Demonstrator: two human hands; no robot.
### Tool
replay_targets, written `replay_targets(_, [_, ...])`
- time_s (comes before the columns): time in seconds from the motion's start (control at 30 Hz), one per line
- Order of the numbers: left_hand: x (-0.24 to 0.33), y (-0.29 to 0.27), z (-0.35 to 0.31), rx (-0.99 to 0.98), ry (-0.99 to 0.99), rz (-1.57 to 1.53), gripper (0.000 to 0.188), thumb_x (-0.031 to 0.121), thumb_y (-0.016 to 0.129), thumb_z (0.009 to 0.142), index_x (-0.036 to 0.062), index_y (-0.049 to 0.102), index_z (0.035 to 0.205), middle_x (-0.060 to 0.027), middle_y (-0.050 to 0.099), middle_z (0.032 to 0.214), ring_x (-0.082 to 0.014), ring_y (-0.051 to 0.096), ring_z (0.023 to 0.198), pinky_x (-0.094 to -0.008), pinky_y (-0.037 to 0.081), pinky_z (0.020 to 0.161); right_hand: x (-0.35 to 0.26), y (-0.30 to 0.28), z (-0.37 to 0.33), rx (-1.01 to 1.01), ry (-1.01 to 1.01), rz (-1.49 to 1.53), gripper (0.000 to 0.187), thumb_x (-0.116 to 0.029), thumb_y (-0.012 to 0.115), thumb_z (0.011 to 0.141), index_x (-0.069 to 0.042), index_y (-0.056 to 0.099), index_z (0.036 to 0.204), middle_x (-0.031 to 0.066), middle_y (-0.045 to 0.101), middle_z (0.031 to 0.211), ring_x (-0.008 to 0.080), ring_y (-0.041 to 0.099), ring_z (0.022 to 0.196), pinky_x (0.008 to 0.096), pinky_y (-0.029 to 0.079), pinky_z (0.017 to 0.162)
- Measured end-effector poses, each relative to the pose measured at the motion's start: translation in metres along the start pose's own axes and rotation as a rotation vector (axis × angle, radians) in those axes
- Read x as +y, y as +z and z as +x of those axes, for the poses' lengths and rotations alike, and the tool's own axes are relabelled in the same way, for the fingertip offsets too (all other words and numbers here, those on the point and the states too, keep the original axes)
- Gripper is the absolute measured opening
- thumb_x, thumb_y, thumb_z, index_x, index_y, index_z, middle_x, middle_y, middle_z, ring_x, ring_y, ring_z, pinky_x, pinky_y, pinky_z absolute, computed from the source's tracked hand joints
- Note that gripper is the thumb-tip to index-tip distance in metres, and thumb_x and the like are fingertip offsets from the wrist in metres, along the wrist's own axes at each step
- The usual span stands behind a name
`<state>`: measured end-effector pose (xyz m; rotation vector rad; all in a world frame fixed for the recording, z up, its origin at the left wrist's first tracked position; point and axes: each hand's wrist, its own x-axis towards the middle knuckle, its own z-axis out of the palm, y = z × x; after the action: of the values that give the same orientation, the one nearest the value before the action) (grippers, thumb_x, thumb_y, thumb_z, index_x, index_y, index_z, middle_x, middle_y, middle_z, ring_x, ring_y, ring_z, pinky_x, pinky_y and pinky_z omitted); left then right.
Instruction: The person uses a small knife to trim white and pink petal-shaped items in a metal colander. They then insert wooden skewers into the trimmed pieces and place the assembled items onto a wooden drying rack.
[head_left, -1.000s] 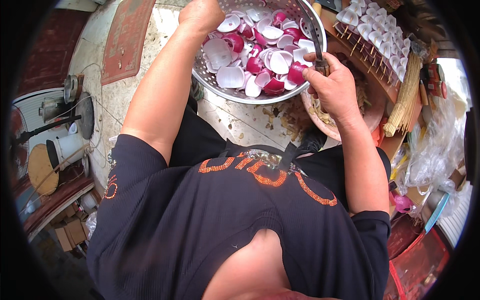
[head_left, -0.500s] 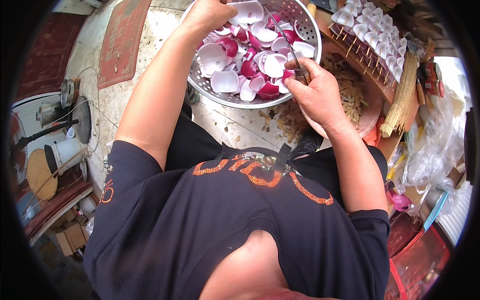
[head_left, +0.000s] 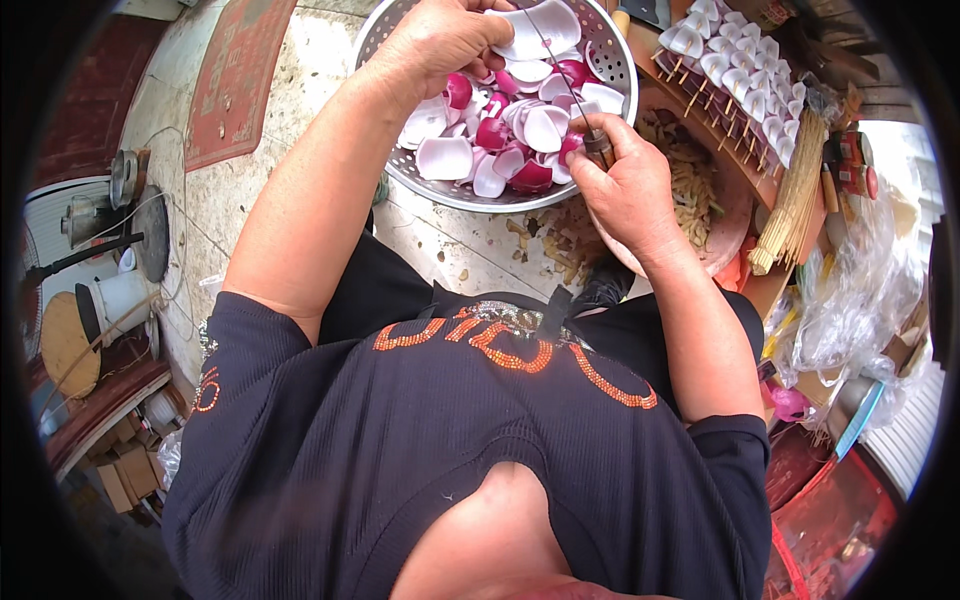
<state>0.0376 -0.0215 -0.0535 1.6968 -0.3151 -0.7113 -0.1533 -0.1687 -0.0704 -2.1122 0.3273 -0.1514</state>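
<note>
Over the far part of a perforated metal colander (head_left: 460,197), my left hand (head_left: 435,45) pinches a large, curved piece of onion (head_left: 552,28), pale side up. My right hand (head_left: 632,185) is wrapped round the wooden handle of a knife (head_left: 599,150). Its thin dark blade points up and away, appearing edge-on as a line across the held piece; whether it touches the onion I cannot tell. Below both hands, the colander is full of loose red onion pieces (head_left: 490,133), some purple side up, others showing white.
Skewered pale onion pieces (head_left: 735,60) stand in rows on a wooden surface at the right, beside a bundle of thin sticks (head_left: 790,200). Under the colander's right side sits a pinkish basin (head_left: 725,215) of peelings. Clear plastic bags (head_left: 850,300) heap at far right.
My left hand has shifted slightly right and nearer with the onion piece, which shows more of its pale face. The knife stays in my right hand; the whole view has shifted a little.
</note>
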Motion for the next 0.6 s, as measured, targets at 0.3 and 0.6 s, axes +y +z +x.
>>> replay_targets(0.3, [-0.002,0.004,0.000,-0.013,0.017,-0.021,0.027,0.004,0.063,0.083,0.0001,0.059,0.110,-0.0089,0.065,0.086,-0.0101,0.064,0.062,-0.0159,0.047,0.048,0.006,0.000,0.002,0.006,0.003,0.020,0.029,-0.014,0.064,0.077,-0.006,0.062,0.105,0.0128,0.065,0.071,0.0243,0.065,0.065,0.0350,0.051,0.065])
replay_targets(0.6, [-0.001,0.013,-0.005,-0.023,0.064,0.022,0.029,0.004,0.063,0.082,-0.0008,0.058,0.111,-0.0094,0.065,0.086,-0.0107,0.064,0.063,-0.0177,0.049,0.050,0.010,0.001,0.002,0.021,-0.009,0.079,0.028,-0.014,0.065,0.077,-0.006,0.063,0.104,0.0098,0.063,0.066,0.0209,0.062,0.061,0.0336,0.049,0.062])
